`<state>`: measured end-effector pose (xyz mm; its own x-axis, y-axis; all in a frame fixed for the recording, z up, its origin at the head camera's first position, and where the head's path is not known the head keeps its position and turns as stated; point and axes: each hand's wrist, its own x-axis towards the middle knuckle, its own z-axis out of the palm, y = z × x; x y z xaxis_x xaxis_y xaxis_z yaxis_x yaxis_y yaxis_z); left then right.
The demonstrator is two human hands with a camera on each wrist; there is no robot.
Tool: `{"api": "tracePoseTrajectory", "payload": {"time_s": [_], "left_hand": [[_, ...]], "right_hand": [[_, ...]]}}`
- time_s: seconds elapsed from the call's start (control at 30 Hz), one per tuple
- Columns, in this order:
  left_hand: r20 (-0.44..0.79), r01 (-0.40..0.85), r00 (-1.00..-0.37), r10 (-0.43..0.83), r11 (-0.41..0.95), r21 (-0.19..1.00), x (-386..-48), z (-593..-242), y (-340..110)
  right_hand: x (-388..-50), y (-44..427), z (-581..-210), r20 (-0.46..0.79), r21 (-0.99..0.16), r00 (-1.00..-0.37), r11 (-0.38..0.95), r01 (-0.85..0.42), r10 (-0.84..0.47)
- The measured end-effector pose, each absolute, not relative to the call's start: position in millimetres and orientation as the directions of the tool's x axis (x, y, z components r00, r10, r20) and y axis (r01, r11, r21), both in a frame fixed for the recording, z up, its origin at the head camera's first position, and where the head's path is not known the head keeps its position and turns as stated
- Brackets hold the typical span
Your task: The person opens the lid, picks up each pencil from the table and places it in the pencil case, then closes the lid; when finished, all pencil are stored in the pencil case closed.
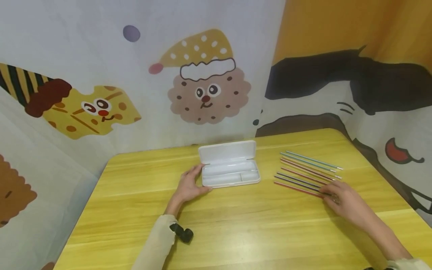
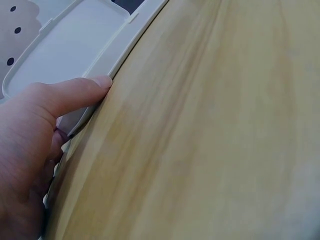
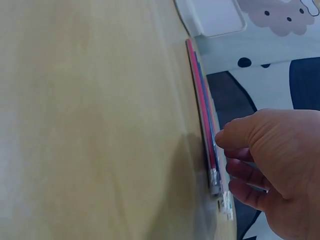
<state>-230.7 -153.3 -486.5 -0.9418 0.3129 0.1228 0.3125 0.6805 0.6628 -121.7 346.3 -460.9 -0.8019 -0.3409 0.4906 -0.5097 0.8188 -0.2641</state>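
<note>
A white pencil case [image 1: 231, 167] lies open on the wooden table, its lid [image 1: 227, 153] raised at the back and no pencils in its compartments. My left hand [image 1: 189, 185] holds its left end, the thumb at the front edge and the fingers round the side. To the right, several pencils [image 1: 310, 165] lie slanting side by side. My right hand [image 1: 351, 204] is over their near right ends, fingers loosely bent and parted from the thumb. In the right wrist view, its thumb is close to a blue pencil beside a pink pencil [image 3: 200, 100]; contact is unclear.
The yellow wood-grain table [image 1: 229, 228] ends close behind the case and to the right of the pencils. A light cloth [image 1: 145, 56] with cartoon prints hangs behind it. A black device [image 1: 182, 233] sits on the left wrist.
</note>
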Motion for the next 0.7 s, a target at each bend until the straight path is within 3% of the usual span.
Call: {"api": "tracePoseTrajectory", "payload": {"time_s": [0.7], "left_hand": [[0.151, 0.333, -0.937, 0.316, 0.673, 0.66, -230, -488, -153]], "right_hand": [[-121, 349, -472, 0.476, -0.199, -0.796, 0.836, -0.511, -0.374]]}}
